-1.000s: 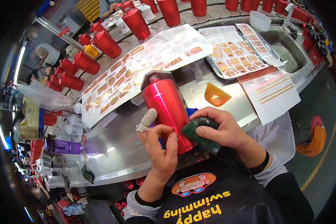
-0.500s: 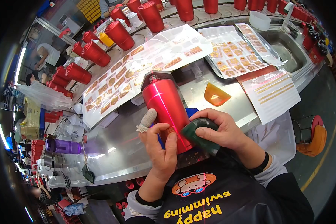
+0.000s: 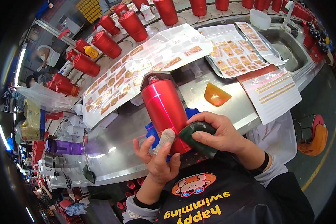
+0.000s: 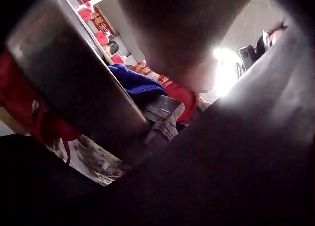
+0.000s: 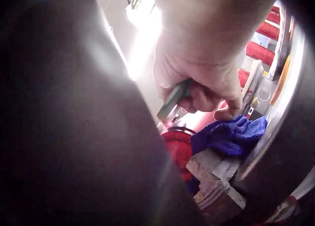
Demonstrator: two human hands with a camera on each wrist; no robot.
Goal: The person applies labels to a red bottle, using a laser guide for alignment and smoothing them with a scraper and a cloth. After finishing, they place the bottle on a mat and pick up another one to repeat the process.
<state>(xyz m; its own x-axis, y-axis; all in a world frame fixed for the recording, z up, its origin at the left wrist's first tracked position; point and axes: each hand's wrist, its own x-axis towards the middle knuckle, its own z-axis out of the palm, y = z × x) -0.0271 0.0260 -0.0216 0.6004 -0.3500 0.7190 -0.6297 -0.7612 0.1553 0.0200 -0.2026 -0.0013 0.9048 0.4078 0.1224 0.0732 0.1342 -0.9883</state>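
A red metallic bottle (image 3: 162, 102) lies on its side, its neck in a dark angular holder (image 3: 164, 74). My left hand (image 3: 158, 166) is at the bottle's lower left side, palm turned up and fingers spread. One of its fingers wears a pale fabric finger cover (image 3: 167, 136), whose tip is at the bottle's surface. On the other side, my right hand (image 3: 226, 136) grips a dark green scraper (image 3: 198, 138) between thumb and fingers, its edge right at the bottle. Blue cloth (image 3: 149, 130) pokes out beside the bottle; in the right wrist view the cloth (image 5: 231, 135) sits below the right hand.
Sheets of gold decals (image 3: 119, 80) lie beyond the bottle, with another decal sheet (image 3: 233, 54) on a tray. An orange translucent scraper (image 3: 216, 95) rests on the metal table (image 3: 112, 156). Red bottles (image 3: 132, 26) line a conveyor behind. A sink (image 3: 287, 50) is at right.
The left thumb and bare finger have left the bottle's lower front. The covered finger has moved down and right onto that area. Bottles on the conveyor have shifted; the right hand hardly moved.
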